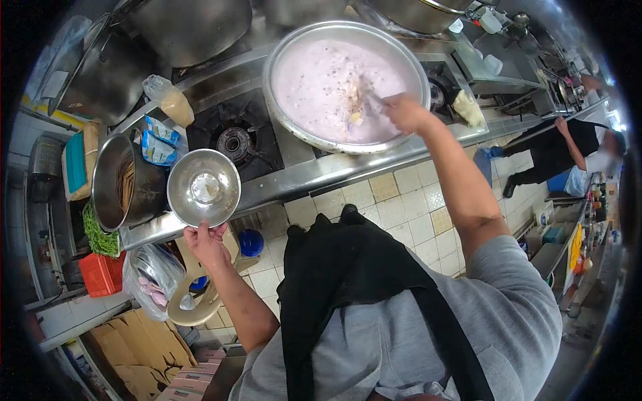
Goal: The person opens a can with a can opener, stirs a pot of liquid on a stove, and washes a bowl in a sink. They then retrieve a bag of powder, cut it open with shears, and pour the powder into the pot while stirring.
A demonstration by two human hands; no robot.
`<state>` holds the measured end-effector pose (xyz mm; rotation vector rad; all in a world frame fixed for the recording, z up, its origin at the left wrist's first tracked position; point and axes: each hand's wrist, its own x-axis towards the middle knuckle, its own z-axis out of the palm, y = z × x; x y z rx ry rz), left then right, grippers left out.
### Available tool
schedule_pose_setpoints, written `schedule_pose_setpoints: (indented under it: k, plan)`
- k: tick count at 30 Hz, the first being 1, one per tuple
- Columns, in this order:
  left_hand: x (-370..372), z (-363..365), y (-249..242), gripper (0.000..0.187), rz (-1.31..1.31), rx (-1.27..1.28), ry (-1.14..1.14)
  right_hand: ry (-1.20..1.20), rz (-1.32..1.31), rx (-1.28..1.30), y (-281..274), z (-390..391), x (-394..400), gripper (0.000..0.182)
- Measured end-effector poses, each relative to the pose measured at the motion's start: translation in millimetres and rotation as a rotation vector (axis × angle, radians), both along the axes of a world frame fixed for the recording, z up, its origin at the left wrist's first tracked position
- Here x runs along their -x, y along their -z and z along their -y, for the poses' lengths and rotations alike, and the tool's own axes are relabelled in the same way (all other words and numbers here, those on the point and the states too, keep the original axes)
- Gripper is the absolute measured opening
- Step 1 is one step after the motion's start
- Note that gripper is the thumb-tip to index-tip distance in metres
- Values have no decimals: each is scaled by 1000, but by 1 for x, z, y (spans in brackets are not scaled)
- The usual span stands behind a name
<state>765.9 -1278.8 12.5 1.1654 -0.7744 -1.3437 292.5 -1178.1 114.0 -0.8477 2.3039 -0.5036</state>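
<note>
At the far left, a tall steel pot stands on the counter edge, with green beans lying just beside it and a red crate below. Near it, the left hand grips the near rim of a small steel bowl, fingers curled tight on the edge, holding the bowl tilted so its shiny inside faces up, over the front lip of the stove. Behind the bowl sits an unlit gas burner, and further back a plastic bag of something pale yellow leans by blue packets. To the right of the burner, a wide steel basin rests on the stove, filled with a pale lilac, frothy liquid flecked with dark specks. The right hand is over the basin's near right rim, closed around the handle of a utensil whose end dips into the liquid; what kind of utensil it is cannot be told. A yellowish cloth lies on the stove just right of the basin. At the far right, another person in dark clothes bends at a counter, well apart.
</note>
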Motion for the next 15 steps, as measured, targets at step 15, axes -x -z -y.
schedule_pose_setpoints:
  k: [15]
  plan:
    - [0, 14, 7, 14, 19, -24, 19, -260, -237, 75, -84, -99, 8, 32]
